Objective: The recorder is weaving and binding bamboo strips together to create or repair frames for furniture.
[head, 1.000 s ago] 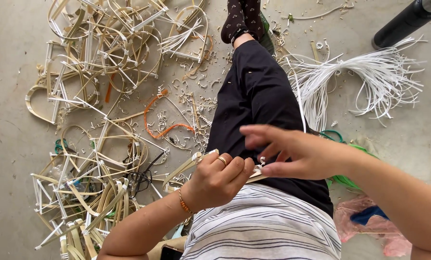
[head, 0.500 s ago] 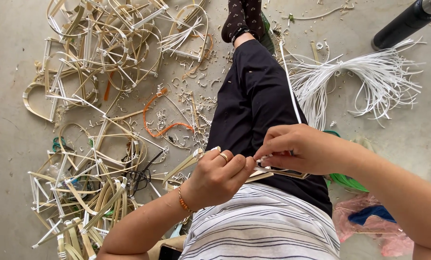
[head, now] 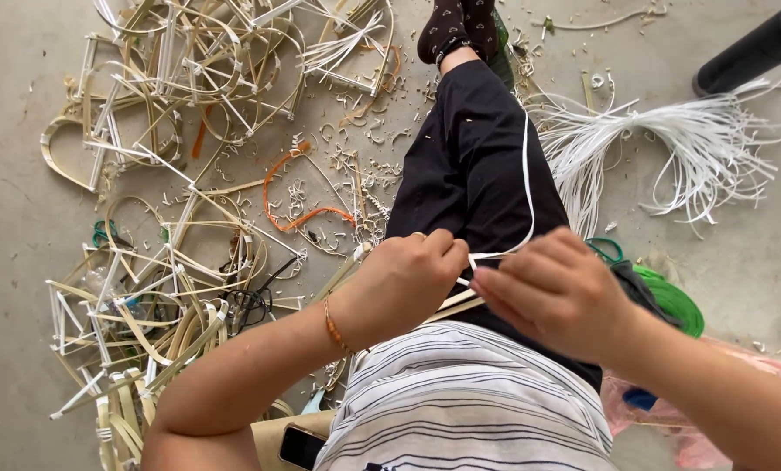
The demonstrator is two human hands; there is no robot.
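Observation:
My left hand (head: 408, 279) is closed around the end of a pale bamboo frame (head: 447, 305) that lies across my lap. Close beside it, my right hand (head: 552, 292) pinches a thin white strip (head: 527, 187). The strip loops up over my black trouser leg (head: 469, 166) and comes back down to the joint between both hands. The exact wrap at the joint is hidden by my fingers. I wear a thin orange bracelet (head: 331, 327) on my left wrist.
A heap of finished bamboo frames (head: 159, 288) lies at the left on the concrete floor, with more frames (head: 207, 61) at the top. A bundle of white strips (head: 670, 144) lies at the right. An orange strip (head: 299, 187), shavings, green cord (head: 670, 296) and a black tube (head: 753, 44) surround me.
My right hand has moved left and down to meet my left hand, drawing the white strip in a longer loop over my leg. The left hand stayed on the frame.

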